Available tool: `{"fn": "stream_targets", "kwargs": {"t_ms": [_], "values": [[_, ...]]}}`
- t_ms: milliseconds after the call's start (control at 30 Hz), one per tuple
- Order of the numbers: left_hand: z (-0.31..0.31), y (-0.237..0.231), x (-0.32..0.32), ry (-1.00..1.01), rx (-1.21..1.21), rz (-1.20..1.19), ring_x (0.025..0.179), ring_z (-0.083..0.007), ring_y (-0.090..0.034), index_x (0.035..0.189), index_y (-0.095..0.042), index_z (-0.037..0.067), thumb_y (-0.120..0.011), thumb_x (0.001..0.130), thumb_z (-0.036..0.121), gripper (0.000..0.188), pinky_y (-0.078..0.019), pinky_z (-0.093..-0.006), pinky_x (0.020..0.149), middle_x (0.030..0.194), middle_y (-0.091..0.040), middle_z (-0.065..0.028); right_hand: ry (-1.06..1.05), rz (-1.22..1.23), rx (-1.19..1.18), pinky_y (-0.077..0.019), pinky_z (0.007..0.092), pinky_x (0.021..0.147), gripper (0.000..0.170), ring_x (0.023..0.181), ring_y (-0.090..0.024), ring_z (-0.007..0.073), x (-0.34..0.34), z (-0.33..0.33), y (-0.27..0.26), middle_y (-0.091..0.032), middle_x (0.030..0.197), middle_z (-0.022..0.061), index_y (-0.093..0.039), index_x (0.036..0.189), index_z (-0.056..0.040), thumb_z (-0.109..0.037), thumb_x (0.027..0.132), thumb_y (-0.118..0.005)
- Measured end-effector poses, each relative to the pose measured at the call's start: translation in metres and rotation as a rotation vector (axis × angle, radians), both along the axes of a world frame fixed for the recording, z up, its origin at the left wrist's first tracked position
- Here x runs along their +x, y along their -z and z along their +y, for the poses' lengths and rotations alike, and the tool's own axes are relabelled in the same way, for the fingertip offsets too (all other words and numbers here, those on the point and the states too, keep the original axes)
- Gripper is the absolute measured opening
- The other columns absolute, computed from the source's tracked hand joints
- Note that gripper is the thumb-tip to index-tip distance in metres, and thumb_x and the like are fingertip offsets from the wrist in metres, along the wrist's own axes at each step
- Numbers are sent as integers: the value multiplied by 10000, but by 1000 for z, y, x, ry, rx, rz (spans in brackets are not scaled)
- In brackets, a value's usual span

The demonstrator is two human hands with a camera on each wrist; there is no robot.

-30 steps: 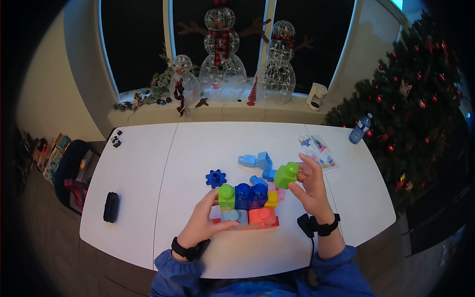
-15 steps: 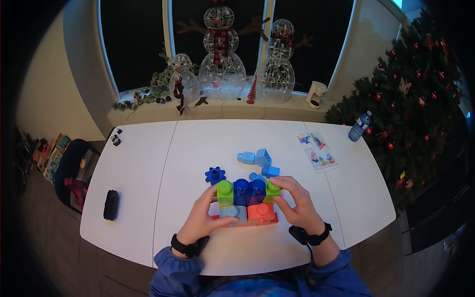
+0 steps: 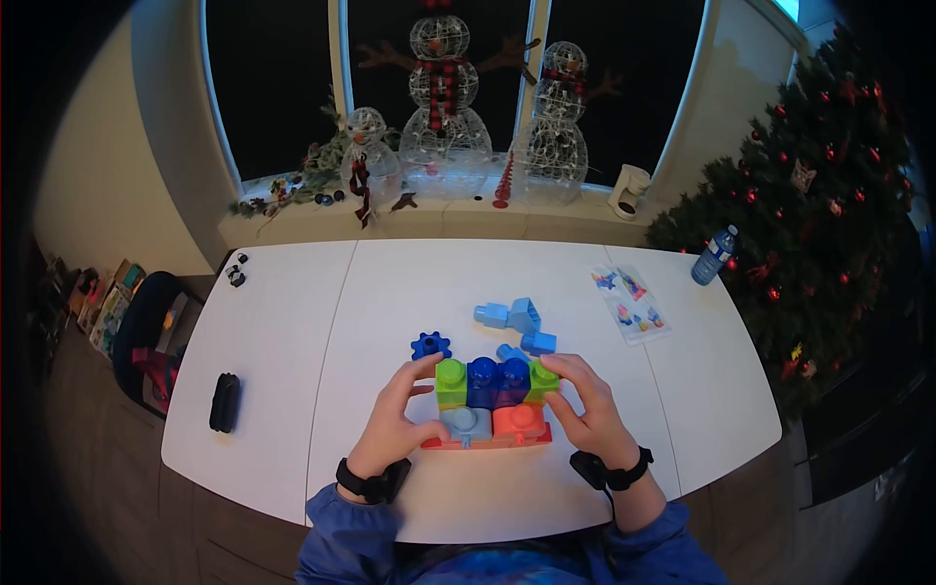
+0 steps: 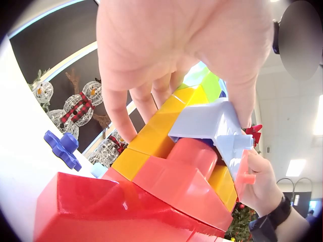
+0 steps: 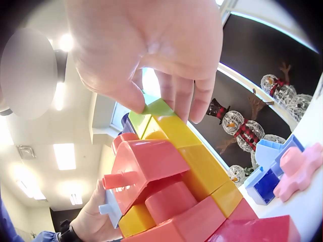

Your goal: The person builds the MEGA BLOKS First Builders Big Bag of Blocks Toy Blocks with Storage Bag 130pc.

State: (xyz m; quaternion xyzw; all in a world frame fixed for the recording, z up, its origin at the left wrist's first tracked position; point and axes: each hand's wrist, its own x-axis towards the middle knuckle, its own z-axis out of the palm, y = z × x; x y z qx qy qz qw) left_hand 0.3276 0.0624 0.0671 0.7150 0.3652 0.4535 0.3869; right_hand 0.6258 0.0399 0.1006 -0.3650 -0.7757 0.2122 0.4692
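A block structure stands on the table, with a red base (image 3: 541, 436), a coral block (image 3: 519, 420) and a grey-blue block (image 3: 466, 422) in front. Two dark blue blocks (image 3: 483, 382) sit on top between a left green block (image 3: 450, 384) and a right green block (image 3: 544, 380). My left hand (image 3: 390, 419) spans the structure's left side, thumb by the grey-blue block (image 4: 207, 119) and fingers against the yellow blocks (image 4: 154, 132). Thumb and fingers of my right hand (image 3: 598, 417) pinch the right green block (image 5: 158, 108).
Behind the structure lie a dark blue gear piece (image 3: 430, 345), light blue pieces (image 3: 524, 315) and a pink gear piece (image 5: 303, 169). A picture sheet (image 3: 631, 304) and a bottle (image 3: 715, 255) are at the back right. A black case (image 3: 224, 402) lies left.
My right hand has brought the green block left and down onto the structure's right end, over the yellow one. My left thumb has slid toward the grey-blue block's left edge.
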Motion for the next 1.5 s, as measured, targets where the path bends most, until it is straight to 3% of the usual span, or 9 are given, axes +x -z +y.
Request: {"fn": "stream_targets", "kwargs": {"t_ms": [100, 200, 333, 567, 867, 1067, 1167, 1367, 1500], "values": [[15, 7, -17, -47, -20, -169, 1265, -243, -621, 1493, -510, 58, -746, 943, 187, 612, -496, -391, 1064, 1365, -633, -98, -4, -3, 17, -541, 364, 961, 479, 1158, -653, 336, 0, 2, 0, -627, 1339, 195, -589, 1431, -80, 21, 964, -630], [24, -11, -21, -164, -46, 52, 1279, -245, -612, 1491, -515, 67, -655, 1008, 230, 528, -487, -407, 1074, 1353, -645, -117, -9, -4, 20, -540, 362, 956, 483, 1156, -652, 333, 1, 2, 2, -625, 1337, 193, -587, 1434, -80, 20, 964, -630], [23, -15, -18, 115, 0, -12, 1282, -246, -612, 1487, -515, 40, -728, 970, 217, 587, -478, -394, 1088, 1386, -639, -130, -10, 9, 18, -539, 358, 949, 463, 1152, -652, 325, 1, 3, 2, -628, 1336, 190, -604, 1416, -76, 17, 964, -632], [10, -14, 4, 154, -154, 21, 1287, -208, -589, 1485, -511, 43, -873, 833, 135, 752, -444, -385, 1130, 1402, -619, -97, -128, 144, -32, -538, 372, 931, 338, 1114, -675, 278, 26, 48, -13, -668, 1279, 157, -676, 1337, -77, -130, 1003, -658], [-1, -10, 14, 126, -136, -23, 1298, -187, -557, 1501, -463, 56, -933, 750, 76, 886, -439, -344, 1112, 1364, -616, -67, 124, -767, -281, -566, 423, 888, 368, 1055, -700, 340, 34, 133, 8, -742, 1087, 149, -736, 1117, -92, -338, 853, -804], [1, -2, 14, 118, -167, -12, 1263, -187, -581, 1451, -494, 51, -936, 741, 64, 836, -444, -344, 1104, 1337, -633, -67, 158, -918, -366, -583, 451, 872, 407, 998, -721, 341, 29, 143, 37, -758, 1032, 141, -735, 1101, -102, -306, 764, -837], [1, -2, 14, 105, -168, -11, 1243, -189, -594, 1440, -503, 48, -935, 747, 70, 817, -447, -345, 1100, 1319, -644, -66, 198, -802, -288, -572, 403, 907, 423, 1027, -718, 318, 29, 130, 21, -757, 1060, 142, -710, 1147, -60, -258, 804, -858], [1, -2, 15, 112, -136, -9, 1230, -204, -610, 1434, -504, 36, -942, 754, 134, 815, -461, -359, 1090, 1305, -652, -85, -84, 308, -380, -591, 354, 881, 474, 1043, -738, 264, -3, 71, -59, -717, 1226, 131, -623, 1335, -57, -99, 895, -794], [2, 0, 15, 101, -88, -12, 1202, -237, -639, 1427, -505, 17, -954, 765, 231, 828, -491, -379, 1070, 1278, -660, -121, -220, 48, -44, -591, 360, 920, 475, 1088, -725, 238, -29, 41, -74, -705, 1263, 110, -629, 1351, -81, -117, 912, -807]]}}
